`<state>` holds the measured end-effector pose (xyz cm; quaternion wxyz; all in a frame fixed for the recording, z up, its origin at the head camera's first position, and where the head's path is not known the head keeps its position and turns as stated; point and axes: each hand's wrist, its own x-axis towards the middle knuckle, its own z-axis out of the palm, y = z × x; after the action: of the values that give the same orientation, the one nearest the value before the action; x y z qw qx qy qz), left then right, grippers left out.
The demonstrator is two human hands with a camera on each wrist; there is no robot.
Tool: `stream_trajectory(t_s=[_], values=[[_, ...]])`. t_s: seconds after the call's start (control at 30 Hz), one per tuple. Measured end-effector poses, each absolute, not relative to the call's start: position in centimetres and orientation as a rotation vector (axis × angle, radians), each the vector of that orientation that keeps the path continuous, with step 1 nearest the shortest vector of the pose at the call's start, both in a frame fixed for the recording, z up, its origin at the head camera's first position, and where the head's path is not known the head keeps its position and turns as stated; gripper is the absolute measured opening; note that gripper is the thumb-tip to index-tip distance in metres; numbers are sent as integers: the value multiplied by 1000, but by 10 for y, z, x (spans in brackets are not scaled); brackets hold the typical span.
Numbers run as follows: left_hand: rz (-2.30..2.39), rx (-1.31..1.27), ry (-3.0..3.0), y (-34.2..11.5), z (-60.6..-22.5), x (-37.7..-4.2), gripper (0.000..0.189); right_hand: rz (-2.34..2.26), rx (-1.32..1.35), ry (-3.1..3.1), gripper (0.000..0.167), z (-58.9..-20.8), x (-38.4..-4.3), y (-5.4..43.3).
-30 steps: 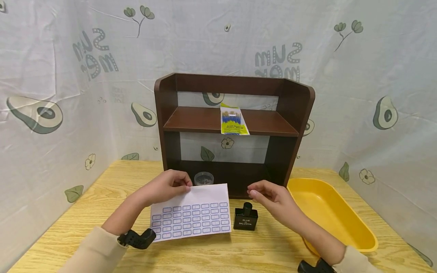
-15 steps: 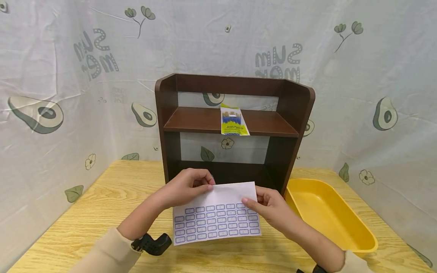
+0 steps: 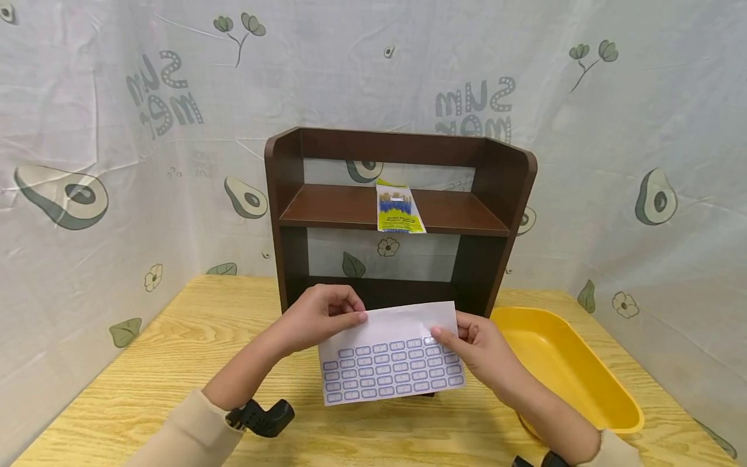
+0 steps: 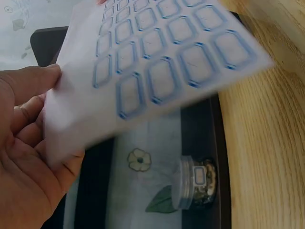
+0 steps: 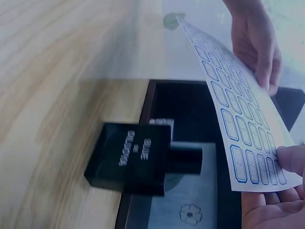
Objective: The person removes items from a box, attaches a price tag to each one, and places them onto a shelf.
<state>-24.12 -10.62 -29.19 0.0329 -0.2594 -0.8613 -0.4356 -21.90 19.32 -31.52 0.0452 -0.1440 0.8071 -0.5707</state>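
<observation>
A white sheet of blue-bordered sticker labels (image 3: 391, 366) is held up between both hands. My left hand (image 3: 315, 321) pinches its top edge near the left corner, thumb in front. At the upper right edge, my right hand (image 3: 490, 353) grips it, thumb over the labels and fingers behind. The top row has a bare spot at its left end. A black perfume bottle (image 5: 128, 157) stands upright on the table, almost wholly covered by the sheet in the head view. The left wrist view shows a clear lidded jar (image 4: 202, 183) bearing one such label, in the shelf's lower compartment.
A dark brown two-tier shelf (image 3: 403, 144) stands behind the hands. A yellow-and-blue printed packet (image 3: 398, 207) lies on its upper board, overhanging the front edge. To the right, a yellow tray (image 3: 560, 360) rests on the wooden table (image 3: 146, 363), close to the right forearm.
My left hand has carried the label sheet rightward, in front of the perfume bottle. The right hand has taken hold of its right edge, and the sheet has since risen slightly and tilted.
</observation>
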Motion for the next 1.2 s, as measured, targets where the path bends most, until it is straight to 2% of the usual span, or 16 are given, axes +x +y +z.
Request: stream_trajectory(t_s=[0.37,0.57,1.03,1.2], values=[[-1796,-717,-2576,-116,-298,-246,25,-1867,-287,2489,50,-308,-225,211],[-2027,-743,-2507,-113,-300,-246,37,-1928,-305,2484,50,-303,-228,214],[-2167,-808,-2437,-104,-309,-246,35,-1905,-380,2497,50,-297,-235,217],[-2152,-772,-2414,-102,-312,-247,35,-1831,-325,2633,46,-297,-242,219]])
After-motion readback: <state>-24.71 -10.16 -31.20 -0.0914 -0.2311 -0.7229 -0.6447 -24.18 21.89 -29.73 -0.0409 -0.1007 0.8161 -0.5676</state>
